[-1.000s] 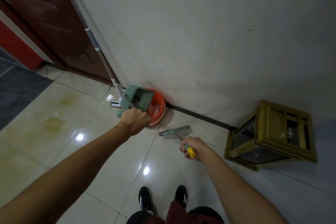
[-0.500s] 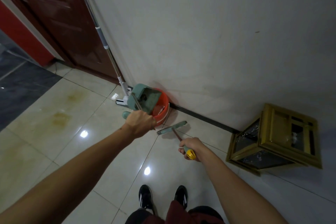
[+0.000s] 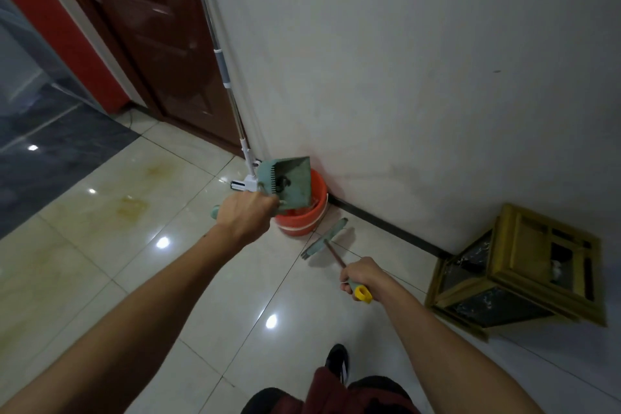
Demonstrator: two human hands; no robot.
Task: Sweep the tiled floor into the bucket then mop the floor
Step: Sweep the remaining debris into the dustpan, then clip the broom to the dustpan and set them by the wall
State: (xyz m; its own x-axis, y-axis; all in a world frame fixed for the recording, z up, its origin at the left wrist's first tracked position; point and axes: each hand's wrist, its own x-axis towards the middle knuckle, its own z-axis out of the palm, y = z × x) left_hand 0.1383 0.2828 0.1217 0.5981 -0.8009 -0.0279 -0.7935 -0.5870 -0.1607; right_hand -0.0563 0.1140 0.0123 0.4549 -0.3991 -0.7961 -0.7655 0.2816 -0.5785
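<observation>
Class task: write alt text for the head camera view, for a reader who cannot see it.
The left hand tips a green dustpan over an orange bucket by a white wall, while the right hand holds a small broom low over the tiled floor. A mop leans beside a dark door.

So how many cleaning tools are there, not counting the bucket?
3: a green dustpan tipped over the bucket, a small broom on the floor tiles, and a mop leaning against the wall.

The left hand point(image 3: 247, 222) has tipped the dustpan point(image 3: 290, 182) steeper over the bucket point(image 3: 307, 217); the broom point(image 3: 324, 239) has swung nearer the frame's centre.
</observation>
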